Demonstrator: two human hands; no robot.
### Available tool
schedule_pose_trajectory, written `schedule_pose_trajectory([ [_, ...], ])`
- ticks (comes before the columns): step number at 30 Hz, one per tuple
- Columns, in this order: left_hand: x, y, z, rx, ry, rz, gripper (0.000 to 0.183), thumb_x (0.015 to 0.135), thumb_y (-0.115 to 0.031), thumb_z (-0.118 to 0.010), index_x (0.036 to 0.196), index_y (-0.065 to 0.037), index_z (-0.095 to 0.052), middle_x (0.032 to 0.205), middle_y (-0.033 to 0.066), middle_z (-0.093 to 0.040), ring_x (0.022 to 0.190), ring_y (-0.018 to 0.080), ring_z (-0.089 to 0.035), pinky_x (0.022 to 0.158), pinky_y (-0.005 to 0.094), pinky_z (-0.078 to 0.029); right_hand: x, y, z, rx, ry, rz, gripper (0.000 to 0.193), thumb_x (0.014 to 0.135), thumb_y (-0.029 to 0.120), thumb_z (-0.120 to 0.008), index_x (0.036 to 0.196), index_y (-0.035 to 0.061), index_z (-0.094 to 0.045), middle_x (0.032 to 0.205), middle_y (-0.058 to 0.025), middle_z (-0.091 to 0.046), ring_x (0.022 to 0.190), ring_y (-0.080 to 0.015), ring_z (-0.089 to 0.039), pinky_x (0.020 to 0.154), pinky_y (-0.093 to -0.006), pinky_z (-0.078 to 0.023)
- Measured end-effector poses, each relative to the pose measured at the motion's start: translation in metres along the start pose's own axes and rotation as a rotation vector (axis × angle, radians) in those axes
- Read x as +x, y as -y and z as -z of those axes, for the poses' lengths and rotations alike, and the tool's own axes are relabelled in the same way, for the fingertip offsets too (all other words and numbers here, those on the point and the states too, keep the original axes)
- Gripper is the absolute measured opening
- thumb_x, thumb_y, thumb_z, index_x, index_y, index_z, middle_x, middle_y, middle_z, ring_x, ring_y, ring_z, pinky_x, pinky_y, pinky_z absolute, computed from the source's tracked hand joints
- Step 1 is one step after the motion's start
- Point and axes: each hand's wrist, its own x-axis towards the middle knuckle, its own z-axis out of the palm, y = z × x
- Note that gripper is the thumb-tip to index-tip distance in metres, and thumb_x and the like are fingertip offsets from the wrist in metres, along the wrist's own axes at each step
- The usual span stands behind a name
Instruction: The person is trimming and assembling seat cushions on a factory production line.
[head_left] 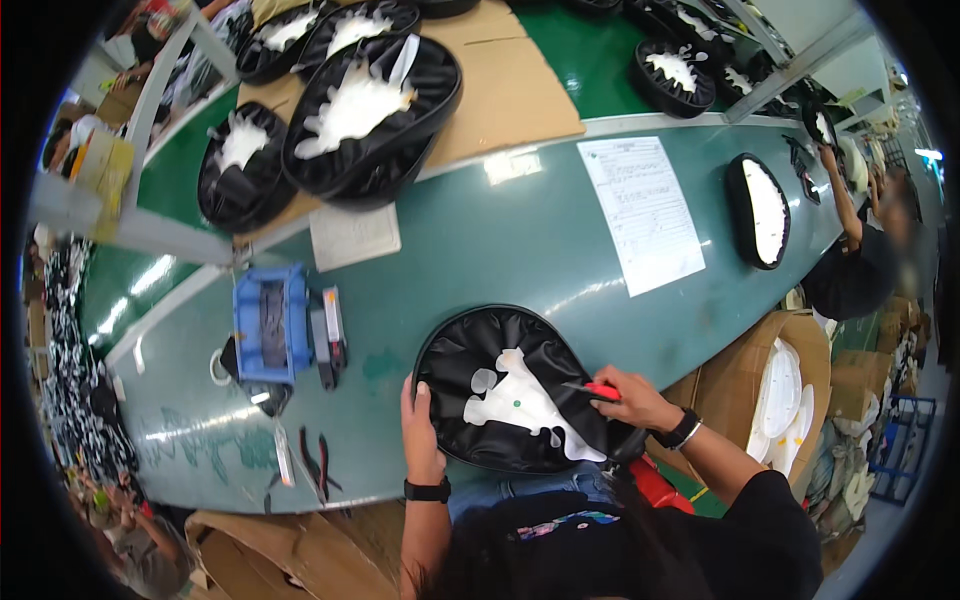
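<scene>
A rounded black pad point(460, 352) lies at the near table edge in front of me. Its leather-like cover is gathered inward in folds around an irregular white patch point(518, 395) with a small green dot. My left hand point(421, 425) grips the pad's left rim, thumb up along the side. On the right, my right hand point(637, 401) is closed around a red-handled tool point(603, 391). The tool's thin dark tip points left over the black folds; its exact kind is not clear. Some of my right fingers are hidden behind the handle.
A blue bin point(272, 325), red-handled pliers point(314, 465) and a paper sheet point(642, 213) lie on the green table. Similar black pads point(370, 115) are stacked at the far left. Another person point(852, 262) works at the far right. A carton point(735, 385) holds white shells.
</scene>
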Motion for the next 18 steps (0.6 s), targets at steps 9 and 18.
schedule_pose_trajectory([
  [9, -0.087, 0.007, 0.033, 0.832, -0.188, -0.75, 0.01, 0.083, -0.007, -0.061, 0.092, -0.005, -0.065, 0.085, 0.0093, -0.057, 0.079, 0.026, -0.053, 0.077, 0.037, -0.041, -0.006, 0.023, -0.076, 0.025, -0.135, 0.051, 0.043, 0.089, 0.037, -0.064, 0.111, 0.0039, -0.048, 0.083, -0.0192, -0.06, 0.076, -0.0374, -0.062, 0.066, -0.0398, -0.046],
  [18, -0.038, 0.042, -0.008, 1.022, 0.008, -0.778, 0.02, 0.075, -0.02, -0.071, 0.073, -0.008, -0.055, 0.067, 0.0046, -0.054, 0.072, 0.0264, -0.053, 0.067, 0.0401, -0.034, -0.03, 0.074, -0.064, -0.397, -0.225, 0.271, 0.045, 0.093, 0.024, -0.058, 0.134, 0.0113, -0.045, 0.083, -0.0184, -0.062, 0.074, -0.0358, -0.063, 0.062, -0.0428, -0.048],
])
